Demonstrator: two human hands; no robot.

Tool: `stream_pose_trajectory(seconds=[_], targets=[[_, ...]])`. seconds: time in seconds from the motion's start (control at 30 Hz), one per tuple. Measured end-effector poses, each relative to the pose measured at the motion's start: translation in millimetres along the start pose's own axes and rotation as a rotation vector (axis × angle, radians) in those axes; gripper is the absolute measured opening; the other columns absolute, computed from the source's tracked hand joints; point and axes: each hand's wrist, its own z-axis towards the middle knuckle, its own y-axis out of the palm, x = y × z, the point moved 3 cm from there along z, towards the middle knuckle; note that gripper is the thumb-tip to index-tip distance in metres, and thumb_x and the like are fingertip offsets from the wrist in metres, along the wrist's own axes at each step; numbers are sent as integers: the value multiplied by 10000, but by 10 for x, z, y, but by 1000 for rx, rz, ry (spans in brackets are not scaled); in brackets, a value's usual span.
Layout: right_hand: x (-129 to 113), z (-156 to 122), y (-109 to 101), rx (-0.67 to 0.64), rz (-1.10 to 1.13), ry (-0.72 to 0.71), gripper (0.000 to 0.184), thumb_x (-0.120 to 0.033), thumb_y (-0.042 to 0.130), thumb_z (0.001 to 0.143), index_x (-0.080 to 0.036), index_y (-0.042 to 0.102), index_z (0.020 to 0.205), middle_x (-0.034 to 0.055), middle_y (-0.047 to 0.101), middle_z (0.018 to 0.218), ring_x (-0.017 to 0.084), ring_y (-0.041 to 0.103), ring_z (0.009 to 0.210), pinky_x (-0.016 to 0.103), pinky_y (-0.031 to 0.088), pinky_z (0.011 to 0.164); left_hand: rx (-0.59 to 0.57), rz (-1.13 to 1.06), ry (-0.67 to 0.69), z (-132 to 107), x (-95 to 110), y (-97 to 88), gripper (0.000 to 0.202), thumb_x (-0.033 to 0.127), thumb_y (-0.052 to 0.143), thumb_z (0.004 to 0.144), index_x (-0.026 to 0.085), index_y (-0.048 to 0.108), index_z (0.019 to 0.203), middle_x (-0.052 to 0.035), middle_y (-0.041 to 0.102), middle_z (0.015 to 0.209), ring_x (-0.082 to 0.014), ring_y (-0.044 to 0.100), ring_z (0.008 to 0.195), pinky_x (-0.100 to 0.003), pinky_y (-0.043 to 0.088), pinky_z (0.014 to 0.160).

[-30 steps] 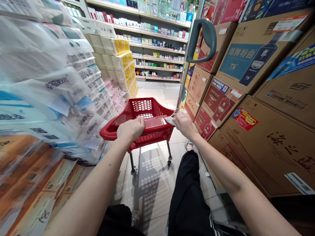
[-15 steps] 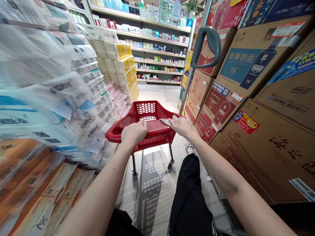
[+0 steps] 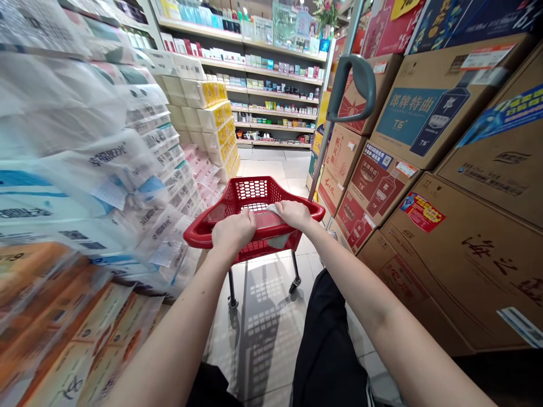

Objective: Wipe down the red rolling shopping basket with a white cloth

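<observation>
A red plastic shopping basket cart (image 3: 220, 206) stands in front of me on dark legs with small wheels. My left hand (image 3: 235, 229) is closed around the near rim, left of its middle. On the right part of that rim, my right hand (image 3: 293, 213) is closed over a thin pale cloth (image 3: 278, 242). The cloth wraps the rim, showing above it by my fingers and hanging below. Between my two hands a short stretch of red rim is bare. The basket's mesh walls show, and its floor is partly hidden by the rim.
Wrapped tissue packs (image 3: 106, 152) are stacked high on the left. Cardboard cartons (image 3: 432, 260) line the right side, with a grey looped handle (image 3: 354, 87) on a pole before them. Shelves of small goods (image 3: 280, 85) stand ahead, past the tiled floor (image 3: 286, 167).
My right hand has slid left along the rim with the cloth, closer to my left hand. The cloth now hangs below the rim. My left hand keeps its hold.
</observation>
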Motion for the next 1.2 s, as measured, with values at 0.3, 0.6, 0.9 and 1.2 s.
stream_pose_trajectory(seconds=[0.3,0.6,0.9,1.2], targets=[[-179,-340,-20,310,67,-130,425,-435,263,988,-200,616,1024,69,641,1027,183,571,983,284,388,840,23,-11,-30,-49,47,8,580,433,106,902,191,607,1068,-155,694,997,-330,647,925,-458,470,776],[-222,-11,-57,28,75,-208,499,-506,290,965,-210,674,848,35,684,942,170,603,898,259,376,720,27,-14,-28,-75,72,-2,573,442,114,907,192,606,1061,-149,698,1001,-311,650,935,-437,467,795],[-283,-117,-68,208,57,-218,491,-478,309,971,-171,668,833,79,650,917,185,577,944,287,398,817,34,-36,-6,-59,76,13,559,417,122,903,197,624,1012,-135,695,1022,-317,645,936,-449,467,786],[-80,-313,-26,347,130,19,497,-449,218,989,-192,644,971,77,646,977,183,607,880,266,432,731,24,-52,-26,-54,37,-28,573,421,131,901,202,653,986,-130,693,1040,-308,639,954,-428,467,790]])
